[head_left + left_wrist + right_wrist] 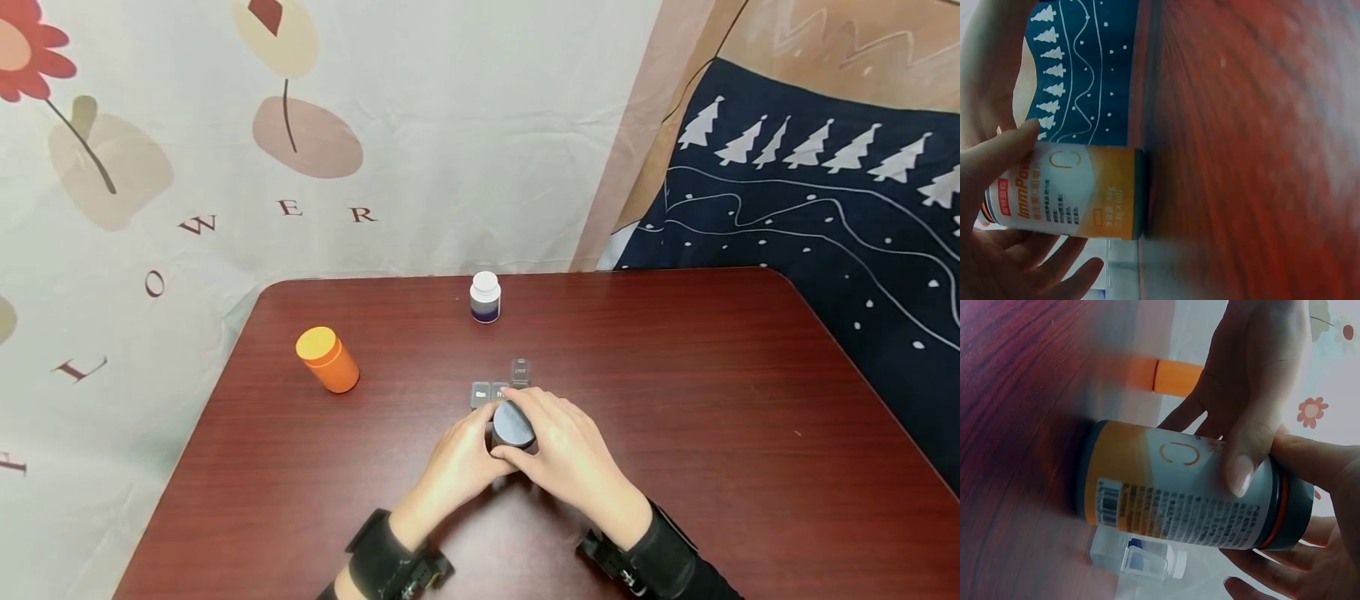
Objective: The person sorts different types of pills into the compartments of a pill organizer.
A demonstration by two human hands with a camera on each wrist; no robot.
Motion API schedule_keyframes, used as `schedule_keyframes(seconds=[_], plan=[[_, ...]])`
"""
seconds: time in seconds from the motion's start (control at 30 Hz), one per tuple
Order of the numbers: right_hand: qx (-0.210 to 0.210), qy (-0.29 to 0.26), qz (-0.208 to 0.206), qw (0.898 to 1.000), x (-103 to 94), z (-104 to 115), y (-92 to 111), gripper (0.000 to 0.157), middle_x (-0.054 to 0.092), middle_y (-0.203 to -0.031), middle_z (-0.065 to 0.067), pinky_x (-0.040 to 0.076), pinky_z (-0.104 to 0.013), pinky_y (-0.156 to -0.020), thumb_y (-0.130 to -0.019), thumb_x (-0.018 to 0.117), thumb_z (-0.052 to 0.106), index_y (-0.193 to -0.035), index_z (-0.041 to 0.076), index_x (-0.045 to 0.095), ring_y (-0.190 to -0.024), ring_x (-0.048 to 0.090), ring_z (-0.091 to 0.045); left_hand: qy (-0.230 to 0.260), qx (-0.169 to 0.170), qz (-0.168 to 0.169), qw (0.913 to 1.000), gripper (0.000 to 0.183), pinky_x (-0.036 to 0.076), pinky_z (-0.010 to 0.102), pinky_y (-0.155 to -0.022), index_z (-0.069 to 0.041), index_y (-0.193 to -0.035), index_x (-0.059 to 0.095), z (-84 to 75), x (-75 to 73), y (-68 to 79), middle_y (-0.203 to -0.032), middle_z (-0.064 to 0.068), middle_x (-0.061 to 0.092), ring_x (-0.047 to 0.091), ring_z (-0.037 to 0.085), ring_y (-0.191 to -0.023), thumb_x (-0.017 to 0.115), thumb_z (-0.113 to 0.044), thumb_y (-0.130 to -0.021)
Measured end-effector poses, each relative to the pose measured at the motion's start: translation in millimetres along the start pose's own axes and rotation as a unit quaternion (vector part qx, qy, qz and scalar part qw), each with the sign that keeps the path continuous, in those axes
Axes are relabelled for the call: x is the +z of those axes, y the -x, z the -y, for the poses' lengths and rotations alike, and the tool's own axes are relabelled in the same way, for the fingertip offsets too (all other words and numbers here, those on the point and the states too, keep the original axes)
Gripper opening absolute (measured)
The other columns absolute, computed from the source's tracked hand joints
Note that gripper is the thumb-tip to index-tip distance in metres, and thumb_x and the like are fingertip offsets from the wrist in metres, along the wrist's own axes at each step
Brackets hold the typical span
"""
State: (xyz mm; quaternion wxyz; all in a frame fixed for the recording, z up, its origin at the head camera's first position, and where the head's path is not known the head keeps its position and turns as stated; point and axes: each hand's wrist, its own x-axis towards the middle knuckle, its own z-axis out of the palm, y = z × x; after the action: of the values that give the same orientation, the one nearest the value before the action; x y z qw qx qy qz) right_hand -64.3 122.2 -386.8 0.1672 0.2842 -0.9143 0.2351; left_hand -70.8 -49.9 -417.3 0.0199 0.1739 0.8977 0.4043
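Both hands are around a vitamin C bottle [1085, 194] that stands upright on the table. Its label is white and orange, and its lid [513, 423] is dark grey. My left hand [467, 450] grips the bottle's body, the thumb lying across the label [1204, 487] in the right wrist view. With fingers and thumb bent round the lid, my right hand [566, 446] holds the top. Just behind the bottle lie small clear pill box compartments [481, 394], partly covered by the hands and the bottle.
An orange bottle with a yellow-orange lid [328, 360] stands to the left on the brown table [712, 417]. Near the back edge is a small white bottle [485, 297] with a dark blue lower band. Printed cloths [450, 150] hang behind the table.
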Motion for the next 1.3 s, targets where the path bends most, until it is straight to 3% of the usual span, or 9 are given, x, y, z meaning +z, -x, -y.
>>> schedule_keyframes(seconds=[0.23, 0.33, 0.43, 0.53, 0.77, 0.93, 1.3], plan=[[0.017, -0.013, 0.004, 1.0, 2.8, 1, 1, 0.067, 0.063, -0.117, -0.001, 0.054, -0.038, -0.08, -0.078, 0.084, 0.038, -0.133, 0.01, 0.058, -0.099, 0.063, -0.019, 0.048, -0.006, 0.004, 0.9988, 0.061, 0.052, 0.046, -0.088, -0.005, -0.129, 0.061, 4.2, 2.8, -1.3, -0.117, 0.01, 0.068, 0.065, 0.027, -0.106, 0.086, -0.02, -0.075], [0.051, -0.062, 0.015, 0.997, 3.0, 0, 1, 0.069, 0.062, -0.118, 0.001, 0.054, -0.037, -0.081, -0.078, 0.085, 0.038, -0.135, 0.012, 0.057, -0.102, 0.061, -0.015, 0.082, -0.006, 0.007, 0.9966, 0.061, 0.051, 0.045, -0.091, -0.004, -0.128, 0.061, 7.0, 3.3, -1.5, -0.119, 0.01, 0.067, 0.064, 0.026, -0.108, 0.087, -0.017, -0.075], [0.093, -0.129, 0.027, 0.987, 1.9, -2, 1, 0.072, 0.062, -0.12, 0.002, 0.053, -0.036, -0.082, -0.075, 0.087, 0.037, -0.135, 0.012, 0.057, -0.104, 0.06, -0.011, 0.091, -0.002, 0.004, 0.9958, 0.06, 0.051, 0.045, -0.092, -0.005, -0.126, 0.062, 8.9, 3.5, -0.9, -0.117, 0.009, 0.068, 0.063, 0.026, -0.108, 0.088, -0.018, -0.074], [0.109, -0.18, 0.029, 0.977, 1.1, -5, 1, 0.068, 0.062, -0.118, 0.004, 0.052, -0.033, -0.082, -0.072, 0.09, 0.033, -0.129, 0.011, 0.06, -0.102, 0.059, -0.009, 0.091, 0.001, 0.001, 0.9958, 0.059, 0.051, 0.044, -0.091, -0.006, -0.125, 0.063, 10.3, 4.3, -0.6, -0.115, 0.007, 0.068, 0.064, 0.024, -0.107, 0.088, -0.019, -0.073], [0.068, -0.211, 0.007, 0.975, 3.5, -15, -2, 0.055, 0.061, -0.109, 0.009, 0.051, -0.029, -0.083, -0.067, 0.093, 0.026, -0.114, 0.013, 0.067, -0.099, 0.059, -0.008, 0.113, 0.001, 0.008, 0.9935, 0.054, 0.051, 0.039, -0.087, -0.008, -0.124, 0.065, 10.0, 3.4, -2.0, -0.11, 0.001, 0.069, 0.063, 0.017, -0.099, 0.085, -0.014, -0.074], [0.044, -0.229, 0.002, 0.972, 6.6, -23, -4, 0.056, 0.062, -0.108, 0.008, 0.051, -0.03, -0.082, -0.066, 0.094, 0.021, -0.115, 0.01, 0.069, -0.1, 0.06, -0.011, 0.108, 0.002, 0.011, 0.9941, 0.054, 0.05, 0.035, -0.085, -0.008, -0.124, 0.066, 8.7, 1.5, -2.7, -0.11, 0.0, 0.069, 0.062, 0.016, -0.097, 0.085, -0.014, -0.073], [0.024, -0.247, 0.011, 0.969, 9.7, -31, -4, 0.057, 0.061, -0.105, 0.009, 0.05, -0.027, -0.08, -0.067, 0.093, 0.02, -0.118, 0.009, 0.07, -0.096, 0.059, -0.009, 0.088, -0.004, 0.024, 0.9958, 0.058, 0.051, 0.039, -0.088, -0.007, -0.126, 0.065, 9.3, -1.0, -6.8, -0.114, 0.001, 0.07, 0.063, 0.016, -0.101, 0.087, -0.017, -0.073]])
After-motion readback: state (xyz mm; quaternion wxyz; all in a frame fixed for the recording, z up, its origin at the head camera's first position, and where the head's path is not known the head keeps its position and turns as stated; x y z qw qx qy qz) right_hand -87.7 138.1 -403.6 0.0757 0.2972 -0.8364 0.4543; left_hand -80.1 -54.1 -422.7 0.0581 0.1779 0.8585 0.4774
